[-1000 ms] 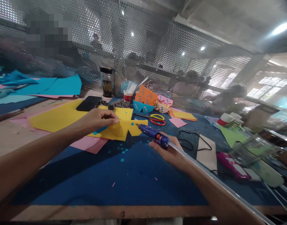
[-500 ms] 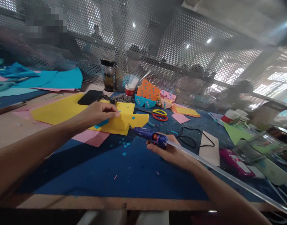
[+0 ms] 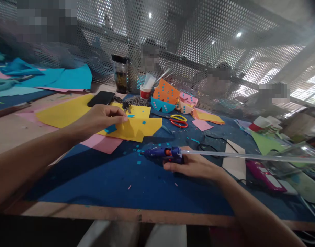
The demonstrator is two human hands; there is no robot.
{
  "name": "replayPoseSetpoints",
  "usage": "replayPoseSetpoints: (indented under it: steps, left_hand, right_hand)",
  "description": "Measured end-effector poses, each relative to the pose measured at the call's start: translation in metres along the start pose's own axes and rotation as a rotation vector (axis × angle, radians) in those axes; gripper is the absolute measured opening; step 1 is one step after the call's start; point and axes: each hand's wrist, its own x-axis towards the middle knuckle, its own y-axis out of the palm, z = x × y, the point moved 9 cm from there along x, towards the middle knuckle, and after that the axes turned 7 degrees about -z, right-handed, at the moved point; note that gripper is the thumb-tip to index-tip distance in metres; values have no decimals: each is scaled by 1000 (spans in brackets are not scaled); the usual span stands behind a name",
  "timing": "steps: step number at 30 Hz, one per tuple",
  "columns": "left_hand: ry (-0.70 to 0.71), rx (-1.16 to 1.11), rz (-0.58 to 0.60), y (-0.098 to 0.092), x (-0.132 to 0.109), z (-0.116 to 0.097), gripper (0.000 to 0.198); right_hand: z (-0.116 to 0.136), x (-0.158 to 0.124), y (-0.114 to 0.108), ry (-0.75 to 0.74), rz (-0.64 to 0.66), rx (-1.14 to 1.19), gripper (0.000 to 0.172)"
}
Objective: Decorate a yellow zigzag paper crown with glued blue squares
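My right hand (image 3: 192, 165) is wrapped round a blue glue gun (image 3: 161, 153) low over the blue mat (image 3: 121, 178), nozzle pointing left. A long clear glue stick (image 3: 250, 156) juts out of its back to the right. My left hand (image 3: 100, 118) rests on a yellow paper shape (image 3: 135, 128) with small blue squares stuck on, fingertips pinched together at its upper edge. What they pinch is too small to name. A pink sheet (image 3: 103, 144) lies under the yellow paper.
Scissors with yellow and red handles (image 3: 178, 120), a black phone (image 3: 101, 98), a dark jar (image 3: 120, 73), a red cup (image 3: 145, 92) and finished paper pieces (image 3: 165, 97) lie behind. A black cable (image 3: 211, 149) and pink device (image 3: 264, 175) sit right. Mesh screen behind; people beyond it.
My right hand has lowered the glue gun away from the yellow paper toward the mat and turned it level. My left hand stays pinched on the paper.
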Motion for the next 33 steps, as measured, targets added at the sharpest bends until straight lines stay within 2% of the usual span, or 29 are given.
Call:
replayPoseSetpoints:
  steps: [10, 14, 20, 27, 33]
  left_hand:
    - [57, 35, 20, 1, 2, 1, 36]
    - [34, 41, 14, 2, 1, 3, 37]
    - [18, 20, -6, 2, 0, 0, 36]
    - [55, -12, 10, 5, 0, -5, 33]
    - [74, 14, 16, 5, -1, -7, 33]
  right_hand:
    - [-2, -3, 2, 0, 92, -38, 38]
    - [-4, -2, 2, 1, 67, -19, 37]
    - [-17, -1, -3, 65, -42, -59, 41]
    - [-13, 0, -5, 50, -44, -117, 43]
    - [-15, 1, 0, 73, 13, -123, 46]
